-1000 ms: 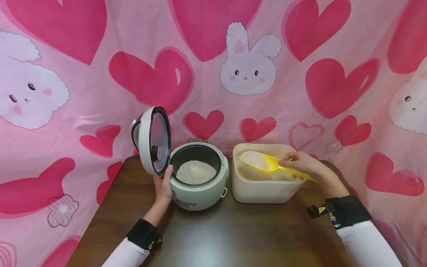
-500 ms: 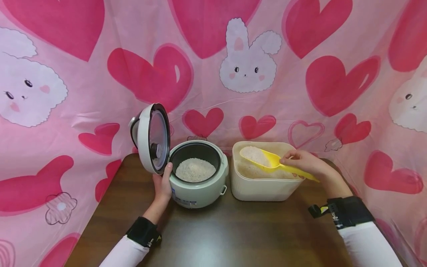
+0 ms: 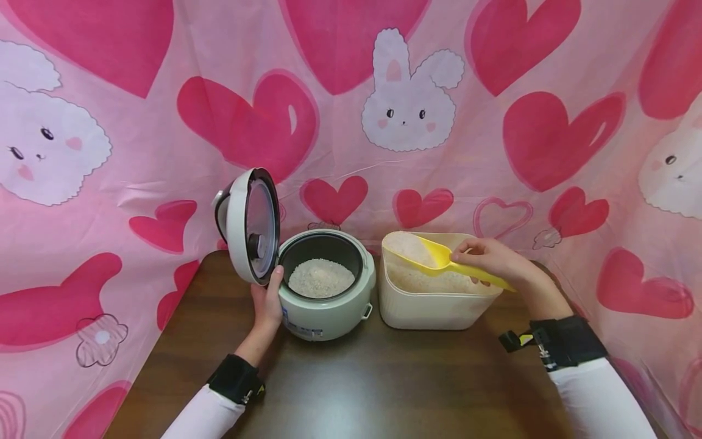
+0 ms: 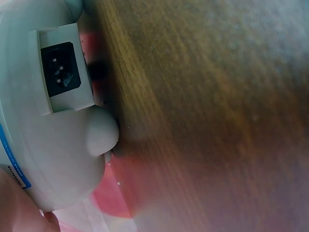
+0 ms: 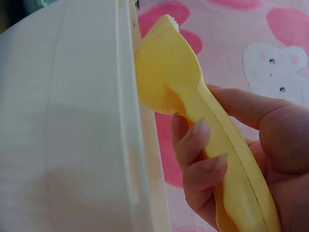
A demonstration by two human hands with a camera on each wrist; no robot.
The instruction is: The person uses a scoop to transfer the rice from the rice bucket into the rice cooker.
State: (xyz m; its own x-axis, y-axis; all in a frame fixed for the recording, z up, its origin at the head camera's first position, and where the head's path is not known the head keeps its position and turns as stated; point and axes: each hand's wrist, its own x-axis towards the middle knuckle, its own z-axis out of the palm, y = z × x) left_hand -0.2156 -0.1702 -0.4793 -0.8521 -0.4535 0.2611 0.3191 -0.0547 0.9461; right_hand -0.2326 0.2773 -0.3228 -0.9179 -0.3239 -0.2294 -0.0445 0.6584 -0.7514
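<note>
A pale green rice cooker (image 3: 320,317) stands on the table with its lid (image 3: 249,228) raised to the left. White rice (image 3: 322,278) lies in its dark inner pot. My left hand (image 3: 267,305) holds the cooker's left side, thumb up at the rim by the hinge; its other fingers are mostly hidden. In the left wrist view, part of that hand (image 4: 19,205) touches the cooker's side near a blue label. My right hand (image 3: 488,259) grips the handle of a yellow scoop (image 3: 441,253), heaped with rice, above the cream bin (image 3: 439,312). More rice (image 3: 428,281) shows inside the bin.
Cooker and bin stand side by side with a narrow gap, near the back of the brown wooden table (image 3: 351,384). A pink cloth (image 3: 340,152) printed with hearts and rabbits hangs close behind. The cooker's power socket (image 4: 60,70) faces the left wrist camera.
My right hand has shifted the loaded scoop slightly left, so its tip is now at the bin's left rim. The left hand keeps its place on the cooker.
</note>
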